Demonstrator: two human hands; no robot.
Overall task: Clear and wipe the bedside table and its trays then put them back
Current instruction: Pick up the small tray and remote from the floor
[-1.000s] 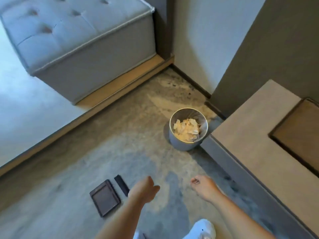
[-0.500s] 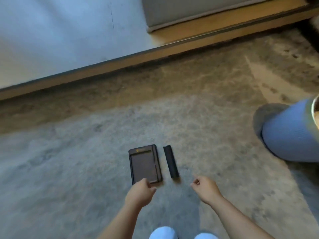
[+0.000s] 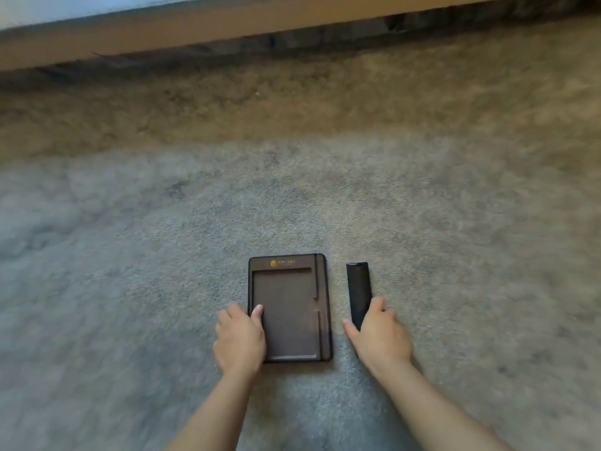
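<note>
A dark brown rectangular tray [image 3: 289, 304] with a small gold logo at its far end lies flat on the grey carpet. My left hand [image 3: 240, 340] grips its near left edge, thumb resting on the tray's inner surface. To the tray's right lies a slim black remote [image 3: 358, 288], pointing away from me. My right hand [image 3: 379, 335] closes around the remote's near end, thumb on its left side and fingers on its right. Both things still rest on the carpet.
Grey carpet [image 3: 455, 255] spreads all around. A wooden skirting strip [image 3: 227, 30] runs across the top of the view, with a pale wall above it.
The view has swung away from the bin and bedside table and dropped toward the floor. Both hands have reached forward, the left onto the tray and the right onto the remote.
</note>
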